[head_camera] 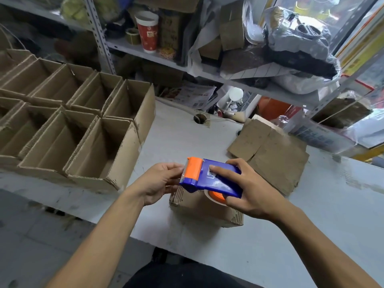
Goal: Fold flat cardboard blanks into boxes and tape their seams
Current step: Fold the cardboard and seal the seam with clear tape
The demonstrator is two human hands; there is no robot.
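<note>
Right now, right hand (pixel 247 188) wrapped around blue and orange tape dispenser (pixel 209 176) above small cardboard box (pixel 205 208) near tabletop's front edge; left hand (pixel 160 180) pinching dispenser's orange end; flat blanks (pixel 270 154) toward back edge; open folded boxes (pixel 83 129) filling left end

Bench (pixel 270 235): carries everything below.
Left: open boxes (pixel 68 129) in rows, touching side by side.
Near edge, centre: small box (pixel 199 206); tape dispenser (pixel 209 177) above it, between left hand (pixel 160 181) and right hand (pixel 249 188).
Right, behind: flat blanks (pixel 270 152) in a stack.
Back: shelf (pixel 166 57) above the bench.
</note>
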